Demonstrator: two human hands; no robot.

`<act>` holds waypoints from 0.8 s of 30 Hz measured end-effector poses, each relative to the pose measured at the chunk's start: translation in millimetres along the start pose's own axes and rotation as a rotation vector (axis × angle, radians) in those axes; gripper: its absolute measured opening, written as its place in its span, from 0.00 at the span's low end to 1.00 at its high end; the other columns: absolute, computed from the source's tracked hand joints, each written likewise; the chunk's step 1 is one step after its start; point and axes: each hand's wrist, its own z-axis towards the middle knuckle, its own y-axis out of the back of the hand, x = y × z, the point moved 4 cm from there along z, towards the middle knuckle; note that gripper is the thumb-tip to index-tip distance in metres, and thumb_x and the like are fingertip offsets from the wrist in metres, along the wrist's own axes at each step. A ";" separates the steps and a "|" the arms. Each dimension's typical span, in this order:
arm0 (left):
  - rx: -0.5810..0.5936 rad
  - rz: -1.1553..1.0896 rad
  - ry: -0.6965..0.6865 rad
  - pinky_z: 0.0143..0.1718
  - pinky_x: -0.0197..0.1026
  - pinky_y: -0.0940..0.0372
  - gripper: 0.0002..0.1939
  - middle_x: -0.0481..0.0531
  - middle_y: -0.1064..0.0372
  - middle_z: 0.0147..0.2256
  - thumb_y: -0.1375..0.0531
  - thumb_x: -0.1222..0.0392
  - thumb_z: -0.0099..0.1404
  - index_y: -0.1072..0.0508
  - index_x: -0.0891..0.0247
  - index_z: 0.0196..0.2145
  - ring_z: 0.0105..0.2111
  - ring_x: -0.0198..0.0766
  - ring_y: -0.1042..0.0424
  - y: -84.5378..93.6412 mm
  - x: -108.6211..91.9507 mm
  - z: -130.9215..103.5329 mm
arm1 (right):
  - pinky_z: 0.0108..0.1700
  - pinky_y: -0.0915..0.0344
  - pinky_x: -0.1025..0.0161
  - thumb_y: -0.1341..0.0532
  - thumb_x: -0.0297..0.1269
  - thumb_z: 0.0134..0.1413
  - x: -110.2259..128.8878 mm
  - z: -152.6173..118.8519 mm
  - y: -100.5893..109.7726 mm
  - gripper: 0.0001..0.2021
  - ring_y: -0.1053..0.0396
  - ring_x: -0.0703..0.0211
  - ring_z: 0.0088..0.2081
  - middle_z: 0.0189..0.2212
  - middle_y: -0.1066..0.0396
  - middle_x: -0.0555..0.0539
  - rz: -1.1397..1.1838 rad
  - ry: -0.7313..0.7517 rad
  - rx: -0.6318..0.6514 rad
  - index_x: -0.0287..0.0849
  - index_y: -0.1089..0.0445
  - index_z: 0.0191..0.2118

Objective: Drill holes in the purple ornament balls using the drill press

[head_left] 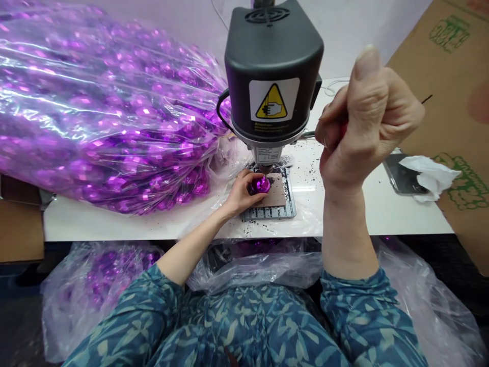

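Observation:
A shiny purple faceted ball (262, 184) rests on a small brown board (278, 193) beneath the dark drill press (273, 61). The fingers and thumb of my left hand (244, 192) hold the ball from its left side. My right hand (367, 117), raised to the right of the machine, is wrapped round a lever handle (343, 130), of which only a bit of red shows between the fingers. Under the board lies the machine's grey slotted base (291, 208), strewn with dark shavings. The tool's tip is close above the ball; whether they touch is unclear.
A big clear bag of purple balls (114, 117) fills the left of the white table (145, 227). At the right are a phone (405, 176), a crumpled white tissue (433, 176) and a cardboard box (458, 102). Plastic bags (103, 285) hang below the front edge.

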 end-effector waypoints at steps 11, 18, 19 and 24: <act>-0.058 -0.353 0.143 0.57 0.53 0.28 0.32 0.59 0.24 0.52 0.24 0.54 0.58 0.30 0.61 0.55 0.51 0.48 0.22 -31.3 18.3 -12.1 | 0.22 0.50 0.70 0.42 0.42 0.66 6.7 -6.9 2.2 0.23 0.49 0.80 0.16 0.14 0.46 0.57 0.010 0.036 -0.003 0.38 0.40 0.20; -0.055 -0.395 0.144 0.62 0.55 0.30 0.33 0.60 0.24 0.54 0.24 0.51 0.57 0.29 0.61 0.56 0.55 0.51 0.23 -33.4 17.4 -15.5 | 0.20 0.53 0.63 0.37 0.46 0.63 4.3 -23.5 10.0 0.25 0.46 0.73 0.15 0.12 0.48 0.56 0.049 0.012 -0.075 0.41 0.39 0.18; -0.052 -0.401 0.140 0.62 0.55 0.30 0.33 0.60 0.24 0.54 0.24 0.51 0.57 0.29 0.61 0.56 0.55 0.51 0.23 -33.6 17.2 -15.6 | 0.19 0.53 0.63 0.37 0.46 0.63 3.7 -24.5 10.8 0.25 0.45 0.73 0.15 0.12 0.48 0.56 0.046 0.009 -0.081 0.42 0.39 0.18; -0.061 -0.405 0.132 0.63 0.57 0.31 0.33 0.61 0.24 0.55 0.23 0.52 0.57 0.29 0.61 0.56 0.56 0.52 0.24 -34.8 19.7 -15.7 | 0.19 0.48 0.63 0.37 0.50 0.63 0.6 -27.8 14.6 0.26 0.45 0.72 0.15 0.12 0.48 0.56 0.009 -0.030 -0.069 0.43 0.40 0.17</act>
